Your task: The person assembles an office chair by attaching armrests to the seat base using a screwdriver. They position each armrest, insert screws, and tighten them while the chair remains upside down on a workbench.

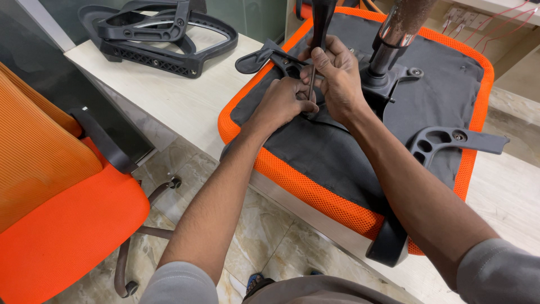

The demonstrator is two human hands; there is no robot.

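Two hands at work, right hand gripping a black-handled screwdriver upright, left hand pinching its tip, on an upturned orange-edged seat overhanging the bench front edge, bare bench room leftward.

An upturned orange chair seat lies on a pale table. The right hand grips a screwdriver upright over its black underside, and the left hand rests beside the tip. Black armrest frames lie well apart, at the table's far end.
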